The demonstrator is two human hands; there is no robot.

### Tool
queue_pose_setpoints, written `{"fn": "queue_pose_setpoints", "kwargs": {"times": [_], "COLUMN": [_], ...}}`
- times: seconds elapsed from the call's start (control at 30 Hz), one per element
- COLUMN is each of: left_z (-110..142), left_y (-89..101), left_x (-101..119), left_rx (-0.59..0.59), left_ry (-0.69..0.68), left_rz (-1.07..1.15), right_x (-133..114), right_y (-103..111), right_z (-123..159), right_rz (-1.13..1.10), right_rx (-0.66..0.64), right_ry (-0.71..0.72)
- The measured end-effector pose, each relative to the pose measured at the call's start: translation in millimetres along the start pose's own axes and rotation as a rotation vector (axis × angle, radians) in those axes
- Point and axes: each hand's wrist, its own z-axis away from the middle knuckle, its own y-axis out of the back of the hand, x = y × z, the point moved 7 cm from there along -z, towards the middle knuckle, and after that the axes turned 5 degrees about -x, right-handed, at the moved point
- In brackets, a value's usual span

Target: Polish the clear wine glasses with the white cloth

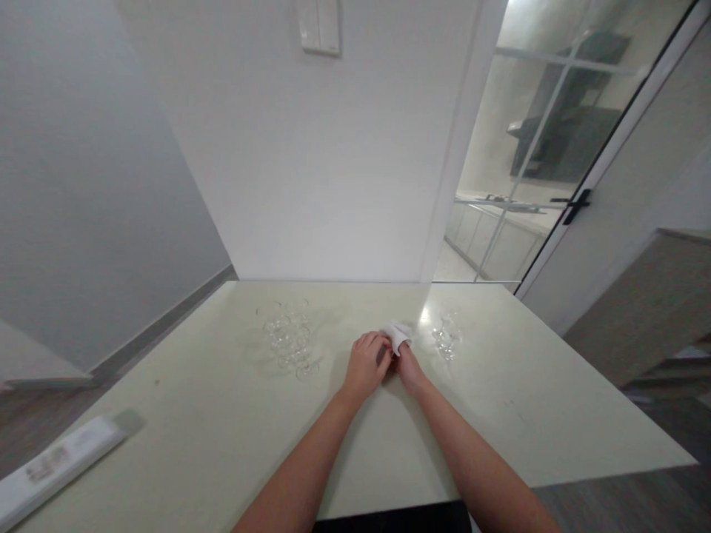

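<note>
My left hand (368, 363) is closed, its fingers curled in close to the other hand above the table. What it grips, if anything, is hidden behind the fingers. A crumpled white cloth or tissue (397, 334) drapes over the fingers of my right hand (409, 369), which is closed on it. To the left lies a group of several small clear, rounded pieces (289, 340), see-through and hard to make out. A smaller cluster of similar clear pieces (446, 337) sits right of my hands.
The pale table (194, 414) meets a white wall (333, 170) at its far edge. A long white box (61, 466) lies at the near left corner. Beyond the table's right side is a glass-paned door (516, 148) with a black handle (578, 206).
</note>
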Motion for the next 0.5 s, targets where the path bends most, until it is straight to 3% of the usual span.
{"fn": "queue_pose_setpoints", "kwargs": {"times": [0.17,0.3,0.4,0.5], "left_z": [-0.6,1.9,7.3,14.7], "left_y": [4.1,9.2,7.2,0.7], "left_x": [-6.3,-7.7,7.3,33.2], "left_rx": [0.056,0.06,-0.038,-0.192], "left_ry": [0.034,0.045,-0.009,-0.148], "left_rz": [-0.02,0.076,0.214,0.287], "right_x": [-2.3,-0.7,3.4,7.7], "right_y": [-9.6,-10.7,-3.9,1.8], "right_z": [3.7,6.2,10.0,15.4], "right_rz": [-0.071,-0.07,-0.005,0.101], "right_rx": [-0.066,-0.038,0.018,0.012], "right_ry": [-0.031,-0.101,-0.147,-0.218]}}
